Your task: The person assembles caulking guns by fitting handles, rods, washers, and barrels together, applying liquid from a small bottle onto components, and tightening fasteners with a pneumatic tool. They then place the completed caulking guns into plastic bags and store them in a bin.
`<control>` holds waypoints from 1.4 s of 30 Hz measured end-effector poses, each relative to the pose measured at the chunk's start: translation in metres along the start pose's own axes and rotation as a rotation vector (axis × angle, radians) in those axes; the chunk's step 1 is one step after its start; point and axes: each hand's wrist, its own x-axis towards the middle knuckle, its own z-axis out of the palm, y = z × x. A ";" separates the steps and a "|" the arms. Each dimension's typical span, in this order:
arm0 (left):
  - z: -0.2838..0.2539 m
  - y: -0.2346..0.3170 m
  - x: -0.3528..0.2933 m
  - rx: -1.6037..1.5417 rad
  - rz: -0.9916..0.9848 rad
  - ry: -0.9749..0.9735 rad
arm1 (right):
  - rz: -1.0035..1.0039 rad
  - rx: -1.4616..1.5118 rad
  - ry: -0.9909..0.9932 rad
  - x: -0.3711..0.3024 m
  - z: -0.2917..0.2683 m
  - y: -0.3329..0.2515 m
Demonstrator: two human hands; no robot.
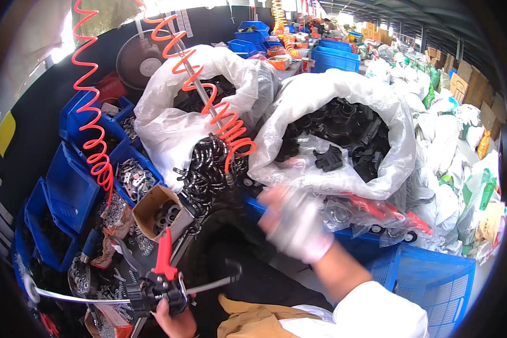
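Note:
My left hand (pixel 176 322) is at the lower left, its bare fingers wrapped around the black body of a bar clamp (pixel 147 293). A red lever (pixel 164 258) sticks up from that body. The clamp's metal bar runs across, with a round pad at its left end and a black hooked piece at the right. My right hand (pixel 298 224), in a white glove, hovers in front of a large white bag (pixel 343 84) of black plastic parts (pixel 343 127). Motion smears its fingers, so their grip is unclear.
Red coiled air hoses (pixel 90 112) hang over the bench. Blue bins (pixel 73 186) of small metal parts line the left; a cardboard box (pixel 160 211) of washers and black curved parts (pixel 211 169) are ahead. A blue crate (pixel 431 281) stands right, near piled white sacks (pixel 439 146).

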 end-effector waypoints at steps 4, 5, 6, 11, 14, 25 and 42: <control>0.025 0.030 -0.039 0.072 -0.086 -0.311 | 0.385 -1.072 0.017 0.029 -0.095 0.178; 0.008 0.024 -0.030 0.131 -0.092 -0.329 | 0.338 -1.145 0.008 0.042 -0.103 0.209; 0.007 0.024 -0.035 0.152 -0.082 -0.338 | 0.329 -1.178 0.031 0.040 -0.123 0.242; 0.008 0.019 -0.031 -0.042 -0.067 -0.460 | 0.406 -0.952 -0.193 0.074 -0.124 0.237; 0.010 0.005 -0.031 -0.178 0.014 -0.038 | 0.381 -0.872 0.031 0.063 -0.125 0.222; 0.052 0.003 -0.033 0.101 -0.271 -0.308 | -0.328 0.159 -0.085 0.009 0.119 -0.075; -0.020 0.031 -0.035 0.113 -0.341 -0.505 | 0.003 0.458 -0.176 0.011 0.122 -0.100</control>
